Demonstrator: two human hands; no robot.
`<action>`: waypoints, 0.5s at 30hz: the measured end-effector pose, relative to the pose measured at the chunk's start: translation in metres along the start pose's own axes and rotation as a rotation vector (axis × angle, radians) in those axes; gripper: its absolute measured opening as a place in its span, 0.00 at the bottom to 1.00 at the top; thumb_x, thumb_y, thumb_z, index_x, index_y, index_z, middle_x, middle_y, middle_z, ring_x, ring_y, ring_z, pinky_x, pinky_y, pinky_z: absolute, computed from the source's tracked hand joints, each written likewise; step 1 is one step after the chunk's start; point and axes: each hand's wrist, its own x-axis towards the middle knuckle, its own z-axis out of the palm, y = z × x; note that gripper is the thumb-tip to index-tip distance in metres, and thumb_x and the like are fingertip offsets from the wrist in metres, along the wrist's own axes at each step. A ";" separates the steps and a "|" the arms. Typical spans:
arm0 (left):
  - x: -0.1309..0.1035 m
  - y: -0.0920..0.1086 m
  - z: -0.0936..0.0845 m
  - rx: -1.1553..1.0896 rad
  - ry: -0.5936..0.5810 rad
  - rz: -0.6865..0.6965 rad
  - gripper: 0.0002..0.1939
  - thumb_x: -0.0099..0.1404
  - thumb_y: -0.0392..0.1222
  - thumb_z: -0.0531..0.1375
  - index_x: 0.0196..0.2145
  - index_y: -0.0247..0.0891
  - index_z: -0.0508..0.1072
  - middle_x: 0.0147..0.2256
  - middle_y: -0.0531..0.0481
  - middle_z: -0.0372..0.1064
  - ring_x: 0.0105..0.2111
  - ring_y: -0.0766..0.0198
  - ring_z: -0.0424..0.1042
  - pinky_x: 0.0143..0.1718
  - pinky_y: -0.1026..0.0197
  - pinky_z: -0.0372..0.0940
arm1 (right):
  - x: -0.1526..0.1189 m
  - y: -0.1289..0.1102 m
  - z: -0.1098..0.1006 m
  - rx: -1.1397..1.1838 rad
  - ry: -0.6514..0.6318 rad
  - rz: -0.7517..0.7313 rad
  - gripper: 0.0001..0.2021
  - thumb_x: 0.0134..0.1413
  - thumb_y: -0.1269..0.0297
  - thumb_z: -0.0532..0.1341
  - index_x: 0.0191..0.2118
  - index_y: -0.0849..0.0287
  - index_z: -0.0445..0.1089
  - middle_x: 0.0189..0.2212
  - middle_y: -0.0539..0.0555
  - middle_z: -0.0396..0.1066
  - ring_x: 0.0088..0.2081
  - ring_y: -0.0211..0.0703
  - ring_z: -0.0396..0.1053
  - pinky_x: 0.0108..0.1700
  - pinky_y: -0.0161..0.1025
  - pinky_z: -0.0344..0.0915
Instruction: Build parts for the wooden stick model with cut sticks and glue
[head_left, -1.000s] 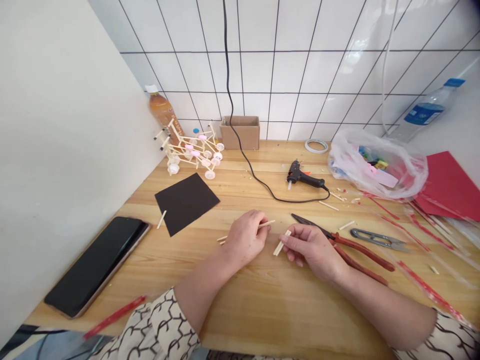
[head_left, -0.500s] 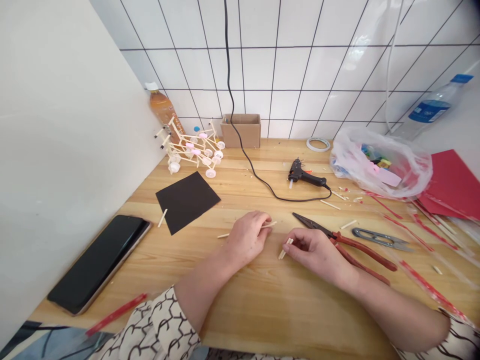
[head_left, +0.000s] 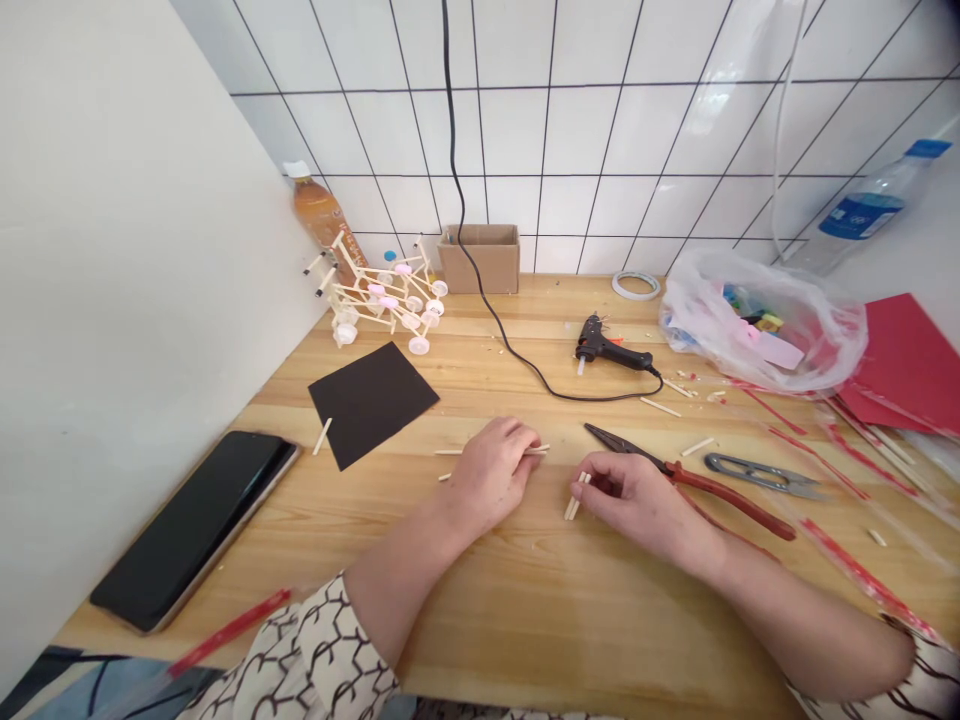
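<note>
My left hand [head_left: 495, 468] rests low over the table, its fingers closed on thin wooden sticks [head_left: 541, 449] whose tips poke out at the fingertips. Other stick ends [head_left: 452, 452] show on its left side; how they run under the palm is hidden. My right hand [head_left: 626, 492] pinches two short wooden sticks [head_left: 577, 498] side by side between thumb and fingers, tilted, near the tabletop. Just behind that hand lie long-nose pliers [head_left: 720, 490] with red handles. One loose short stick [head_left: 697, 447] is beyond the pliers.
A black hot glue gun [head_left: 611, 350] trails its cord. Thread snips [head_left: 765, 474], red plastic strips and a plastic bag [head_left: 765, 370] lie right. On the left are black card [head_left: 373, 400], a phone [head_left: 199, 525] and stick models with wheels [head_left: 386, 295]. A cardboard box [head_left: 480, 262] stands behind.
The stick ends left of my left hand have shifted, and a second one now shows there. My right hand has moved slightly right with its two short sticks. The view has shifted slightly.
</note>
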 end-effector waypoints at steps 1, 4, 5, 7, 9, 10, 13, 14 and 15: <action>0.000 -0.001 0.000 0.007 0.004 0.006 0.03 0.61 0.34 0.55 0.31 0.36 0.68 0.34 0.47 0.67 0.37 0.61 0.66 0.39 0.60 0.61 | 0.000 0.000 0.000 -0.004 -0.001 0.002 0.09 0.49 0.64 0.56 0.23 0.60 0.68 0.16 0.46 0.58 0.21 0.34 0.53 0.22 0.32 0.51; 0.000 -0.004 0.000 0.043 0.007 0.010 0.05 0.62 0.33 0.53 0.30 0.36 0.69 0.32 0.47 0.67 0.35 0.61 0.66 0.38 0.60 0.61 | 0.000 -0.001 -0.001 0.005 -0.002 0.009 0.09 0.49 0.64 0.56 0.23 0.60 0.68 0.16 0.46 0.58 0.20 0.34 0.54 0.21 0.32 0.51; 0.000 -0.005 0.000 0.053 0.008 0.006 0.06 0.62 0.33 0.53 0.30 0.36 0.69 0.32 0.47 0.67 0.35 0.61 0.66 0.38 0.60 0.61 | 0.000 -0.001 -0.001 0.010 -0.001 0.009 0.09 0.49 0.63 0.56 0.23 0.60 0.69 0.16 0.46 0.59 0.20 0.34 0.54 0.21 0.32 0.51; 0.001 -0.006 -0.001 0.061 0.008 -0.011 0.06 0.61 0.32 0.53 0.29 0.36 0.68 0.32 0.48 0.67 0.35 0.61 0.66 0.38 0.60 0.62 | -0.001 -0.001 -0.001 0.013 0.005 0.007 0.09 0.49 0.64 0.57 0.23 0.60 0.69 0.16 0.46 0.59 0.20 0.34 0.54 0.21 0.32 0.51; 0.001 -0.006 -0.003 0.061 0.005 -0.036 0.06 0.61 0.32 0.52 0.29 0.37 0.68 0.31 0.48 0.67 0.34 0.61 0.66 0.37 0.60 0.62 | -0.001 0.000 -0.001 0.009 0.014 -0.003 0.09 0.48 0.64 0.57 0.23 0.60 0.69 0.16 0.47 0.60 0.20 0.34 0.55 0.22 0.32 0.52; 0.002 -0.005 -0.004 0.065 -0.002 -0.046 0.06 0.61 0.32 0.52 0.29 0.37 0.68 0.31 0.48 0.67 0.34 0.61 0.66 0.37 0.59 0.62 | -0.001 0.000 -0.001 0.004 0.021 -0.007 0.08 0.48 0.65 0.57 0.23 0.60 0.69 0.17 0.47 0.61 0.21 0.34 0.55 0.22 0.32 0.53; 0.003 -0.004 -0.006 0.097 -0.039 -0.070 0.07 0.60 0.30 0.51 0.28 0.36 0.67 0.31 0.47 0.67 0.33 0.60 0.65 0.37 0.58 0.62 | -0.001 0.000 -0.002 -0.015 0.039 -0.014 0.08 0.49 0.65 0.57 0.24 0.60 0.69 0.18 0.48 0.62 0.22 0.35 0.56 0.23 0.32 0.55; 0.004 -0.003 -0.006 0.110 -0.051 -0.079 0.07 0.60 0.30 0.51 0.28 0.36 0.67 0.31 0.46 0.66 0.33 0.59 0.65 0.37 0.57 0.62 | -0.001 0.000 -0.002 -0.021 0.045 -0.017 0.08 0.49 0.66 0.57 0.24 0.60 0.69 0.19 0.48 0.63 0.22 0.35 0.57 0.23 0.32 0.56; 0.004 -0.003 -0.006 0.121 -0.060 -0.088 0.08 0.60 0.30 0.50 0.28 0.36 0.66 0.30 0.46 0.66 0.33 0.59 0.65 0.37 0.56 0.62 | -0.001 0.000 -0.002 -0.026 0.052 -0.024 0.07 0.49 0.66 0.57 0.24 0.60 0.70 0.19 0.48 0.63 0.22 0.35 0.57 0.24 0.33 0.56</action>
